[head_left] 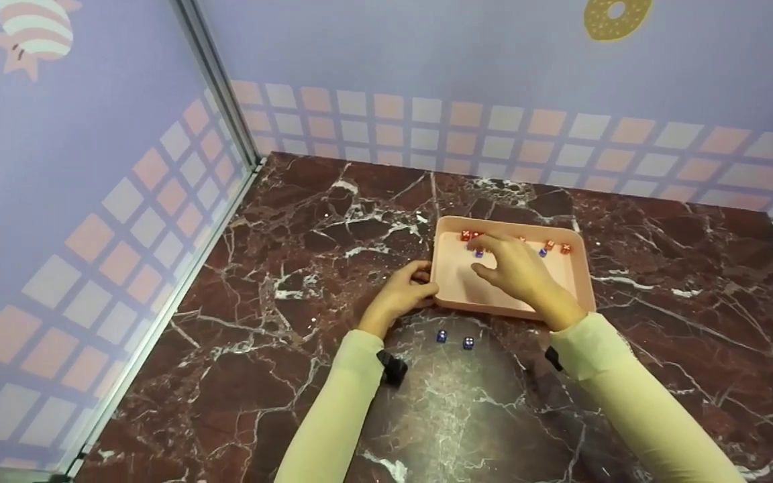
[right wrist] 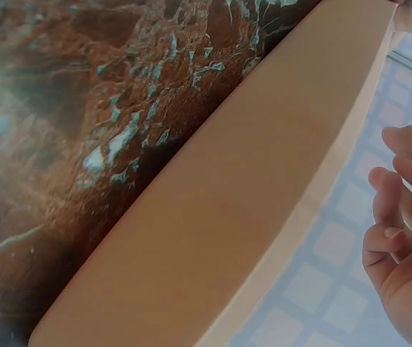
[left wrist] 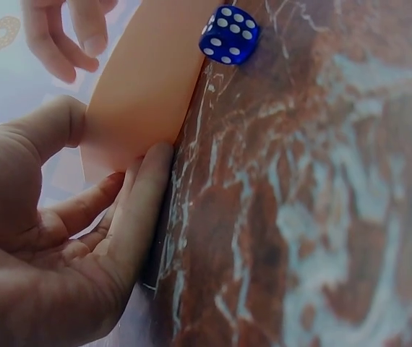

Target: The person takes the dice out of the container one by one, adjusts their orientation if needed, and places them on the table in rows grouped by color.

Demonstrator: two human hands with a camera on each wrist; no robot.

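A shallow peach tray (head_left: 487, 310) lies on the marbled table. My left hand (head_left: 400, 294) holds its front-left corner; in the left wrist view the thumb is at the tray's upper edge and the fingers lie along its lower wall. Above the tray's interior hovers my right hand (head_left: 514, 268), its fingers loosely bent and apart from the thumb, with nothing visible between them. Red dice (head_left: 565, 248) stand along the tray's back side, partly hidden by that hand. In front of them are blue dice, one near the right fingertips (head_left: 478, 245) and another blue die (head_left: 543, 253) farther right.
Two blue dice, a left one (head_left: 441, 335) and a right one (head_left: 468, 343), sit on the table (head_left: 319, 282) in front of the tray. Behind and at the left stand patterned wall panels (head_left: 386, 54) with metal frame posts.
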